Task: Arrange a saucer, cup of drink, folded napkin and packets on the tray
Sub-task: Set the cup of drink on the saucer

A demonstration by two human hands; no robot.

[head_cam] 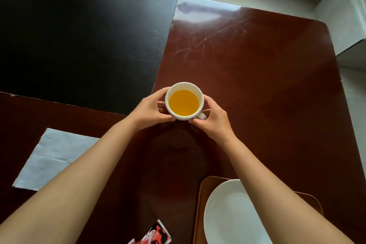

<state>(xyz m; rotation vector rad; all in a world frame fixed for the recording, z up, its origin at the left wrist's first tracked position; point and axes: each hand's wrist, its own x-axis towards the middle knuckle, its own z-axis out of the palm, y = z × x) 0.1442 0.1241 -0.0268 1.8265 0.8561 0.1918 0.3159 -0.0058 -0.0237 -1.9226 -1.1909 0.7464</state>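
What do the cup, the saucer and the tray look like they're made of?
The cup looks like glazed white ceramic: thick rim, smooth sheen. The saucer looks the same, glossy white, though it could be melamine. The tray seems to be matte brown plastic with rounded corners, or possibly wood; the look leaves it open.

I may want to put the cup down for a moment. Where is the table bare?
Widest bare patch: brown table right of and beyond the cup, up to the black mat. Near edge is crowded: napkin left, packets centre, tray with saucer right, forearms crossing between.
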